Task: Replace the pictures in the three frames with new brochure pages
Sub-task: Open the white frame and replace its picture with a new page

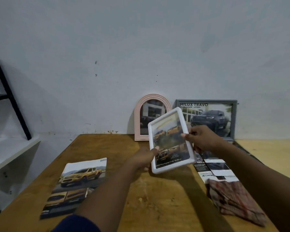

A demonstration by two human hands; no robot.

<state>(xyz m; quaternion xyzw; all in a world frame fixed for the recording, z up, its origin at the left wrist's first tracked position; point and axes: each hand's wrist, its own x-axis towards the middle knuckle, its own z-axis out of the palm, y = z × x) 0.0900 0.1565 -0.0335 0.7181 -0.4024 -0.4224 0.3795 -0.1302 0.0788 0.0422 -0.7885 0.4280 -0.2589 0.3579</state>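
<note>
3 frames: white frame point(171, 142), yellow-truck print; pink arched frame point(137, 121); grey frame point(234, 119), dark vehicle print. Yellow trucks on brochure point(77, 185). Red-and-white check on cloth point(233, 200). Yellow-brown grain on table point(107, 148).

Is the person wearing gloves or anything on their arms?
No gloves: the left hand and right hand are bare, no rings or watch showing. The forearms are bare too. A dark blue sleeve shows at the bottom, by the left arm.

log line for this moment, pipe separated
left hand: grips white frame, left edge | right hand: grips right edge | held tilted above table, yellow-truck page inside | pink arched frame, grey frame: at wall
</note>
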